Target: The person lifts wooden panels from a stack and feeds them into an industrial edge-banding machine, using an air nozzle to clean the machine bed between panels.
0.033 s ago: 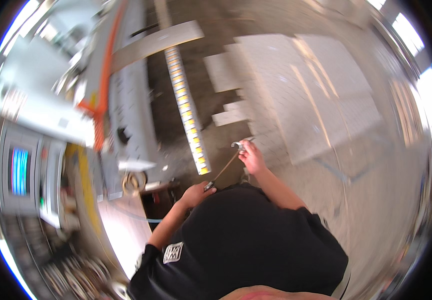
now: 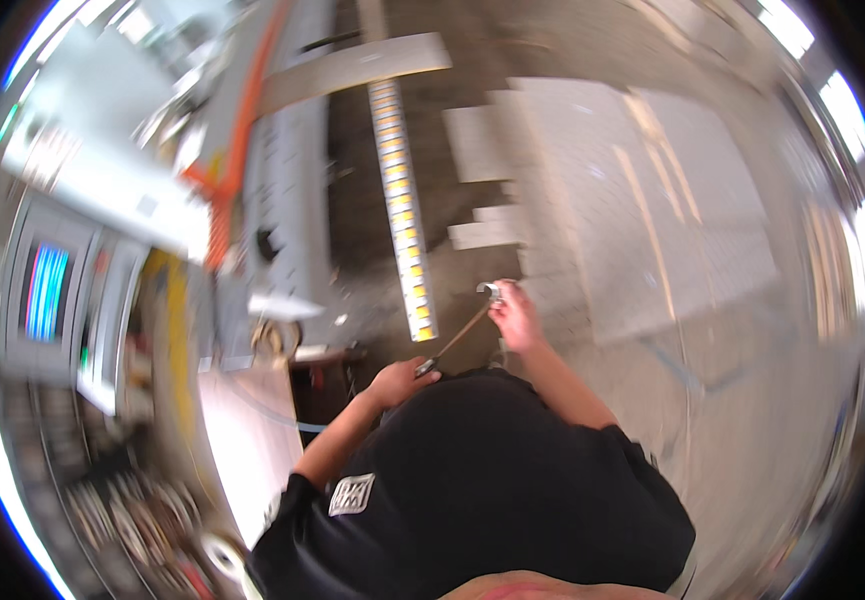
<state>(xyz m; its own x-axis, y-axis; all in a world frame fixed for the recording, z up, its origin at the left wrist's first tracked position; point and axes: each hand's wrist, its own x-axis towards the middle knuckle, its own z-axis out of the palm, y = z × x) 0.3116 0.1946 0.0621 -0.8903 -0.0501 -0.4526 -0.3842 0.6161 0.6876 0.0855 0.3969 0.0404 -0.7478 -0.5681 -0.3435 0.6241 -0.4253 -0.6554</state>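
A thin brown strip point(image 2: 462, 332) stretches slantwise between my two hands, in front of my body. My left hand point(image 2: 399, 384) is closed at its lower end, around a small dark and metallic piece point(image 2: 426, 368) whose kind I cannot make out. At the upper end my right hand point(image 2: 516, 320) has its fingers pinched on a small silvery, hook-shaped metal piece point(image 2: 490, 289). Just beyond my left hand ends a long white bar point(image 2: 402, 215) with yellow blocks along it.
Large grey boards point(image 2: 642, 200) lie on the floor at the right. A flat plank point(image 2: 352, 72) crosses the bar's far end. To the left stand a grey machine bed with an orange frame point(image 2: 242, 130), a lit screen point(image 2: 46, 290) and a pale tabletop point(image 2: 242, 420).
The surroundings have shifted to the right in the picture, as the view turned. My hands keep nearly the same pose, with the strip still between them.
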